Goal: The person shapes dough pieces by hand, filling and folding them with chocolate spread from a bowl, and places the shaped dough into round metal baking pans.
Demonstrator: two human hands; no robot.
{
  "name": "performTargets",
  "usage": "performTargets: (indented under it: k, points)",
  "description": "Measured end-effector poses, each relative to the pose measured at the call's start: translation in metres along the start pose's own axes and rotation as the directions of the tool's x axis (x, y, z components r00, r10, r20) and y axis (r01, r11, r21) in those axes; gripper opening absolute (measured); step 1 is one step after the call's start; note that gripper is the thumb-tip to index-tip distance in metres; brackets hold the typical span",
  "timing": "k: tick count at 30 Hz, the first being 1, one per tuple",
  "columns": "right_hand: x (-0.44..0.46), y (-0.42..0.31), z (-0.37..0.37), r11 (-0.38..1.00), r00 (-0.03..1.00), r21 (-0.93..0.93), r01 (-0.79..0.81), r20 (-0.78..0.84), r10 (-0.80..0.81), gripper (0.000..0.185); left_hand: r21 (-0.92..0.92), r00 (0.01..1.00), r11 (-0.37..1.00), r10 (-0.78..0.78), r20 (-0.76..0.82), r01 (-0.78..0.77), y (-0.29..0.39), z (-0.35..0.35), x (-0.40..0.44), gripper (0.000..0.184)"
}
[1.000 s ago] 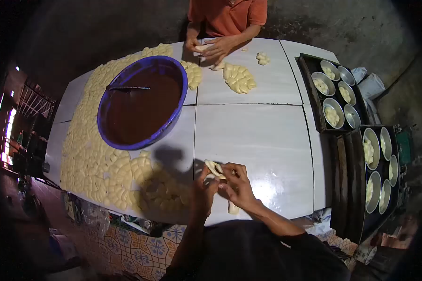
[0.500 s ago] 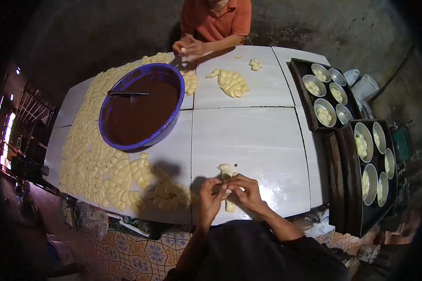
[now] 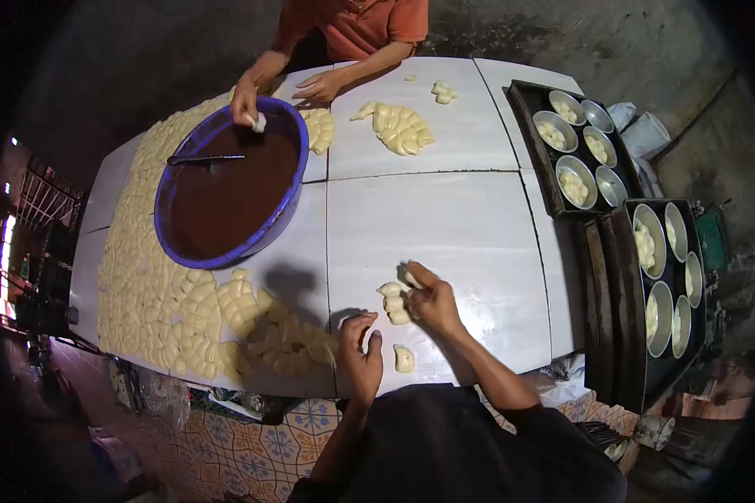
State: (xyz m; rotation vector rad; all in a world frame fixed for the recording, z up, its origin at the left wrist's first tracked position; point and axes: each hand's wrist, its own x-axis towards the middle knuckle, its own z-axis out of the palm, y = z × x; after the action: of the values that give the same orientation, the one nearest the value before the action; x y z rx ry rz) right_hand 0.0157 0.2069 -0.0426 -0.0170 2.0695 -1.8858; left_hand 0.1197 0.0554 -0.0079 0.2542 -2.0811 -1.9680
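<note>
My right hand [image 3: 434,303] pinches a small pale dough piece [image 3: 412,279] just above the table. Beside it, touching one another, lies a small cluster of dough pieces [image 3: 393,303]. My left hand [image 3: 361,359] rests low on the left of that cluster, fingers curved and thumb apart, with nothing visible in it. A single dough piece [image 3: 403,360] lies between my hands, nearer to my body.
Many dough pieces [image 3: 197,323] cover the table's left side. A blue basin [image 3: 291,210] of brown filling holds a dark utensil [image 3: 205,158]. Across the table, a person's hand [image 3: 245,101] holds dough over the basin. Black trays [image 3: 554,201] with metal tins stand right.
My hands have moved apart; the right went up beside the dough cluster, the left down and left. The other person's hand has moved over the basin. The whole view has shifted slightly.
</note>
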Motion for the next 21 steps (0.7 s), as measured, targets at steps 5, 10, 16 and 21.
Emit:
performTargets:
  k: [5,10,16,21]
  points:
    - [-0.030,-0.020,-0.001,0.690,0.832,-0.638,0.343,-0.135,-0.538,0.057,-0.031,0.932,0.999,-0.035,-0.360,0.026,-0.027,-0.037,-0.011,0.028]
    - [-0.090,0.034,0.021,0.602,0.817,-0.564,0.566,0.483,-0.315,0.042,0.145,0.990,0.988,-0.036,-0.137,0.056,-0.037,-0.057,-0.018,0.019]
    - [-0.073,-0.070,0.021,0.966,0.944,0.021,0.259,0.204,-0.258,0.038,-0.242,0.996,0.966,-0.081,0.047,0.090,0.004,-0.025,-0.009,0.026]
    - [-0.064,-0.062,0.035,0.815,0.819,-0.099,0.571,0.122,-0.560,0.038,-0.337,0.998,0.940,-0.066,0.000,0.062,0.027,-0.004,-0.005,0.027]
